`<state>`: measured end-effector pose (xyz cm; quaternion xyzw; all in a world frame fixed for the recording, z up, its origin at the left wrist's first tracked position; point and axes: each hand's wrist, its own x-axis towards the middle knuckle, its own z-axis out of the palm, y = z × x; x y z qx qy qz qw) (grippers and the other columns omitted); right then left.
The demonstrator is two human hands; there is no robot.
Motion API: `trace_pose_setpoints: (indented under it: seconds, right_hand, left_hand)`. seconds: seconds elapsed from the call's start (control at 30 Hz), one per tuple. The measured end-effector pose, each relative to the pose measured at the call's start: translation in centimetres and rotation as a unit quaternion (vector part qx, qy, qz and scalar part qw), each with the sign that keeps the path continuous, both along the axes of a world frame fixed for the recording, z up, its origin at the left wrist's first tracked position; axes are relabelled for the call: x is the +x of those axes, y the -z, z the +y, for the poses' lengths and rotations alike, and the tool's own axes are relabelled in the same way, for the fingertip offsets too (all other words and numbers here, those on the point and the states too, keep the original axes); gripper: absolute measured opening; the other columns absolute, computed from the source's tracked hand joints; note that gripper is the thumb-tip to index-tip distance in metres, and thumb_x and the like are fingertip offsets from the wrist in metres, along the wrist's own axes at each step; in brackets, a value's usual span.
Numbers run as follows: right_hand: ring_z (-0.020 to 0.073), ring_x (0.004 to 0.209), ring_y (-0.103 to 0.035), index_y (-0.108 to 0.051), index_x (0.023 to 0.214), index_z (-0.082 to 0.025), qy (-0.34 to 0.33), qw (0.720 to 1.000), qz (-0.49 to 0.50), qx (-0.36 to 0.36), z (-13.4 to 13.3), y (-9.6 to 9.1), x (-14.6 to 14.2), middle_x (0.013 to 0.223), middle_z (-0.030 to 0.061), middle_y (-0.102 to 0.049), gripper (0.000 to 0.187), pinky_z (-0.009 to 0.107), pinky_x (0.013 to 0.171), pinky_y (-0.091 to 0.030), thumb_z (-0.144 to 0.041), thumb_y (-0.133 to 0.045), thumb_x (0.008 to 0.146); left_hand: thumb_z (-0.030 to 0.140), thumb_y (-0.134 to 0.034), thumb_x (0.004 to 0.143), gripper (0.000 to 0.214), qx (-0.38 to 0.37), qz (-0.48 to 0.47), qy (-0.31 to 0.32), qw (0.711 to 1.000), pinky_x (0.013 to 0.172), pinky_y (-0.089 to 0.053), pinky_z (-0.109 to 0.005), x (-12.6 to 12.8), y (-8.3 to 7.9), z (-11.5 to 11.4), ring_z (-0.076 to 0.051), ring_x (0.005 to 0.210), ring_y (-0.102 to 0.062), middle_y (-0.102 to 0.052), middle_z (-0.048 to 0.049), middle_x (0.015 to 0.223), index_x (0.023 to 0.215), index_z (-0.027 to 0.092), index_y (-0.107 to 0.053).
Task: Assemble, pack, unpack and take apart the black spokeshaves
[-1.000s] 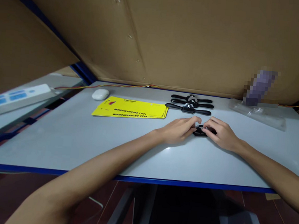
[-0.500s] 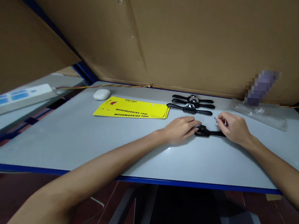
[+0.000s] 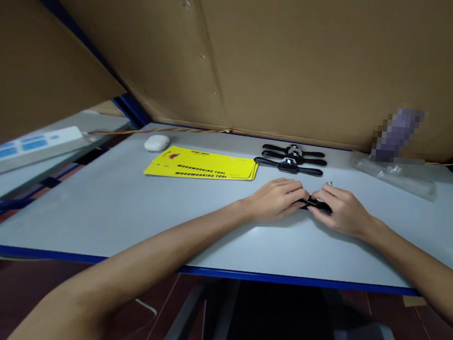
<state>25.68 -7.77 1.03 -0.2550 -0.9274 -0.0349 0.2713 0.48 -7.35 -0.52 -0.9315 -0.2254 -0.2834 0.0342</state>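
Observation:
A black spokeshave (image 3: pixel 310 202) lies low over the table in front of me, mostly covered by my fingers. My left hand (image 3: pixel 277 198) is closed around its left part. From the other side my right hand (image 3: pixel 340 209) grips it, thumb and fingers on the right part near the middle. Just behind the right fingers is a small shiny metal piece (image 3: pixel 329 184), too small to name. Farther back, several black spokeshaves (image 3: pixel 289 167) with silvery middle parts lie in a stack of rows.
Yellow printed cards (image 3: pixel 207 164) lie left of the hands, beside a white rounded case (image 3: pixel 157 143). At the back right lies clear plastic packaging (image 3: pixel 392 176) beneath a blurred purple object (image 3: pixel 398 135). A cardboard wall (image 3: pixel 283 64) closes off the back. A power strip (image 3: pixel 34 142) sits at far left.
My right hand has moved down and left onto the spokeshave. The small metal piece that was between its fingertips now shows behind the hand. My left hand has barely moved.

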Motion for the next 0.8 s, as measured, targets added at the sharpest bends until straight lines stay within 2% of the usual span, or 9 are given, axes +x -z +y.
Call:
trace_pose_setpoints:
  seconds: [0.1,0.2,0.3,0.4,0.47,0.6,0.67,0.8]
  right_hand:
    - [0.0176,0.067,-0.057,-0.072,0.091,-0.018,-0.007,0.998,-0.029,0.060,-0.2,-0.1,-0.3,0.082,0.0059,-0.069,0.026,0.033,0.065,-0.041,-0.025,-0.051,0.105]
    - [0.0181,0.067,-0.059,-0.073,0.094,-0.019,0.032,0.997,-0.013,0.071,0.5,-0.8,0.5,0.080,0.0056,-0.070,0.027,0.034,0.065,-0.040,-0.027,-0.050,0.105]
    - [0.0205,0.068,-0.060,-0.072,0.099,-0.020,0.148,0.989,-0.013,0.010,1.9,-2.1,2.3,0.080,0.0064,-0.071,0.028,0.035,0.066,-0.040,-0.035,-0.049,0.104]
    - [0.0254,0.073,-0.063,-0.071,0.097,-0.021,0.273,0.961,-0.023,-0.049,3.7,-2.9,4.3,0.087,0.0105,-0.074,0.029,0.038,0.067,-0.040,-0.040,-0.048,0.102]
    - [0.0274,0.072,-0.063,-0.071,0.095,-0.022,0.318,0.944,-0.023,-0.091,4.8,-2.9,5.3,0.084,0.0112,-0.074,0.031,0.039,0.066,-0.040,-0.044,-0.049,0.101]
    - [0.0243,0.066,-0.063,-0.070,0.086,-0.022,0.299,0.925,-0.006,-0.235,6.2,-2.3,6.0,0.075,0.0068,-0.073,0.038,0.037,0.066,-0.043,-0.051,-0.050,0.098]
    - [0.0226,0.065,-0.062,-0.070,0.081,-0.022,0.283,0.919,-0.005,-0.276,6.3,-2.0,6.0,0.074,0.0057,-0.074,0.039,0.036,0.064,-0.042,-0.052,-0.050,0.097]
    - [0.0236,0.067,-0.062,-0.074,0.089,-0.021,0.329,0.914,-0.059,-0.228,5.9,-1.9,5.6,0.075,0.0074,-0.073,0.039,0.035,0.062,-0.038,-0.050,-0.049,0.098]
  left_hand:
    - [0.035,-0.037,0.115,0.028,0.004,-0.005,-0.003,1.000,0.079,-0.055,-0.033,0.0,0.0,0.0,-0.019,0.086,-0.067,-0.070,-0.0058,0.097,0.113,0.020,-0.061]
    - [0.036,-0.039,0.114,0.031,-0.034,-0.007,-0.030,0.999,0.087,-0.057,-0.038,0.0,-0.1,-0.1,-0.022,0.100,-0.069,-0.070,-0.0103,0.112,0.134,0.019,-0.056]
    - [0.038,-0.041,0.112,0.044,-0.105,0.004,-0.073,0.992,0.096,-0.057,-0.043,-0.1,-0.4,-0.1,-0.026,0.112,-0.066,-0.066,-0.0147,0.129,0.151,0.018,-0.045]
    - [0.038,-0.040,0.111,0.043,-0.149,0.017,-0.078,0.986,0.102,-0.055,-0.046,-0.2,-0.6,-0.1,-0.028,0.118,-0.063,-0.063,-0.0164,0.133,0.148,0.018,-0.051]
    - [0.040,-0.039,0.111,0.042,-0.157,0.031,-0.066,0.985,0.104,-0.052,-0.049,-0.2,-0.7,0.0,-0.029,0.119,-0.061,-0.062,-0.0167,0.133,0.142,0.018,-0.057]
    - [0.051,-0.037,0.111,0.053,-0.179,0.046,-0.075,0.980,0.104,-0.050,-0.050,-0.2,-0.8,0.1,-0.030,0.114,-0.060,-0.063,-0.0163,0.130,0.151,0.018,-0.051]
    - [0.055,-0.035,0.111,0.058,-0.189,0.046,-0.085,0.977,0.104,-0.049,-0.050,-0.2,-0.9,0.1,-0.030,0.113,-0.059,-0.064,-0.0160,0.128,0.155,0.018,-0.046]
    - [0.052,-0.035,0.110,0.055,-0.187,0.060,-0.104,0.975,0.105,-0.047,-0.051,-0.2,-0.8,0.1,-0.031,0.115,-0.056,-0.062,-0.0159,0.130,0.150,0.018,-0.053]
